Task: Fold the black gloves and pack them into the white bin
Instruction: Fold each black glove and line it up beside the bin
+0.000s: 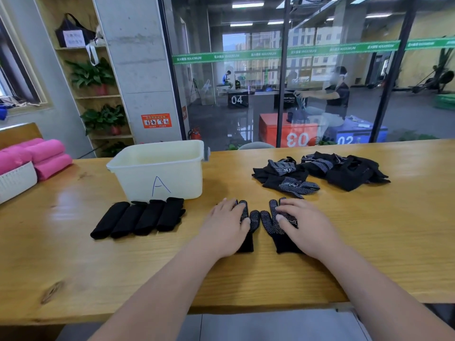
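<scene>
I am at a long wooden counter (246, 271) with a glossy, knotted grain, facing a glass wall that takes up the upper right of the frame; green banding runs across the panes. In the upper left stands a wooden shelf unit (98, 94) with three potted plants and a dark bag on top, beside a bare concrete pillar.

The white bin (157, 171), marked with a blue letter A, sits left of centre on the counter and looks empty. Just in front of it lie four folded black gloves (138, 219) in a tidy row, side by side and touching. Toward the upper right of the counter is a loose heap of unfolded gloves (320, 172) (too tangled for me to count).

Two dotted-palm gloves lie flat at centre frame, fingers pointing away from me, slightly apart. My left hand (226, 227) rests flat on the left glove (253, 221), fingers spread and relaxed, grasping nothing. My right hand (305, 227) presses flat on the right glove (270, 222) in the same way.

At the left edge sit three rolled pink towels (41, 156) beside a white woven basket (17, 180).
</scene>
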